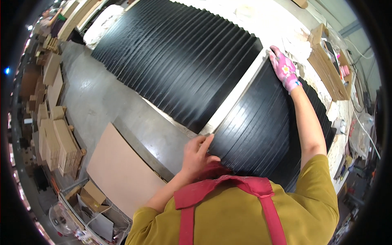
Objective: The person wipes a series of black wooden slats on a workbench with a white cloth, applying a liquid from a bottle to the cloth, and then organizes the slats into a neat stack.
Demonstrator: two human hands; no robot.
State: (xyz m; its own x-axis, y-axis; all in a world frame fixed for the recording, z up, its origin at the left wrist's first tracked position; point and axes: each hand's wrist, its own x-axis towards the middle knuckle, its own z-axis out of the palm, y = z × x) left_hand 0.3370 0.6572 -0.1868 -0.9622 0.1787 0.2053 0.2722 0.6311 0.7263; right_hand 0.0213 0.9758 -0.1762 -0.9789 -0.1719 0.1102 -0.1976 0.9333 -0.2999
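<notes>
Two batches of long black strips lie side by side on the worktable, a farther batch (175, 57) and a nearer batch (253, 122). Between them a pale gap or bar (232, 98) runs lengthwise. My bare left hand (196, 157) is at the near-left end of the nearer batch, thumb and forefinger spread and nothing visible in it. At the opposite end, my right hand (284, 69), in a pink glove with a flower print, lies with outstretched fingers on the strip ends beside the pale bar. The strips closest to my body are partly hidden by my right arm and apron.
A cardboard box (326, 65) of small items stands along the table's right side, near a clear plastic bag (362, 134). On the left, a large brown board (122, 167) leans, with stacked flat cartons (61, 143) beyond it. Another person (51, 22) is at far left.
</notes>
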